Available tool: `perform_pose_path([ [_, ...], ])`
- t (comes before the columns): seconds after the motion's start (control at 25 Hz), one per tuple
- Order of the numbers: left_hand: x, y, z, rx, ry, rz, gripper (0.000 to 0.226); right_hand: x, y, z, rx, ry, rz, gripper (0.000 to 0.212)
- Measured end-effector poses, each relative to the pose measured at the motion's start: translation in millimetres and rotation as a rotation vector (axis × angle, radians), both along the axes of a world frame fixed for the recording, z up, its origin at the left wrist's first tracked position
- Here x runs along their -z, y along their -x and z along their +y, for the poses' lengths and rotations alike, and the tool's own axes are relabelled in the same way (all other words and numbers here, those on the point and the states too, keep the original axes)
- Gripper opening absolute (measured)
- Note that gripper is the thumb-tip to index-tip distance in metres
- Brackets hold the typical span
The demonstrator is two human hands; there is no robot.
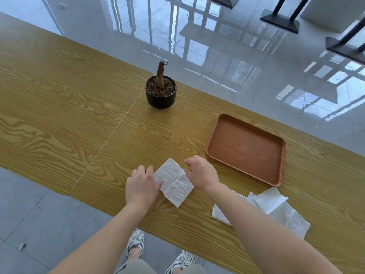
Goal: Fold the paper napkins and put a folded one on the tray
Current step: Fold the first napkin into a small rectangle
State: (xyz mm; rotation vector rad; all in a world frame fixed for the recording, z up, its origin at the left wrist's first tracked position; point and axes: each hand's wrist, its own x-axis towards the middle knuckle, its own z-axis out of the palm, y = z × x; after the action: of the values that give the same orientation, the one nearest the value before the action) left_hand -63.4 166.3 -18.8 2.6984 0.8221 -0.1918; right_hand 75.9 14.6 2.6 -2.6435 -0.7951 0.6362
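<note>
Left hand (pixel 141 184) presses, right hand (pixel 199 173) pinches the napkin (pixel 173 182) lying between them.

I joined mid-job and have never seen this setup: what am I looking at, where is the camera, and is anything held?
No machine: a person works bare-handed, filmed by one wide-angle camera on their head, looking down. On the wooden table lie a creased napkin, a pile of spare napkins, a brown tray with nothing on it and a potted plant. The left hand rests on the napkin's left edge; the right hand touches its right edge, whether pinching I cannot tell.
</note>
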Motion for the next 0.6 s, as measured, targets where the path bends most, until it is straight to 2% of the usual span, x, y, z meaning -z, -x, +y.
perform_pose_path([
  [0.16, 1, -9, -2, -0.072, 0.028, 0.050, 0.045, 2, -19, 25, 0.048, 0.031, 0.114, 0.038],
  [0.4, 1, -18, -2, -0.251, 0.226, 0.037, 0.024, 9, -24, 34, 0.050, 0.037, 0.181, 0.038],
  [0.52, -1, -20, -5, -0.248, 0.280, -0.032, 0.013, 10, -22, 31, 0.061, 0.034, 0.219, 0.038],
  [0.6, -3, -21, -6, -0.241, 0.368, -0.115, 0.014, 11, -21, 26, 0.071, 0.028, 0.231, 0.042],
])
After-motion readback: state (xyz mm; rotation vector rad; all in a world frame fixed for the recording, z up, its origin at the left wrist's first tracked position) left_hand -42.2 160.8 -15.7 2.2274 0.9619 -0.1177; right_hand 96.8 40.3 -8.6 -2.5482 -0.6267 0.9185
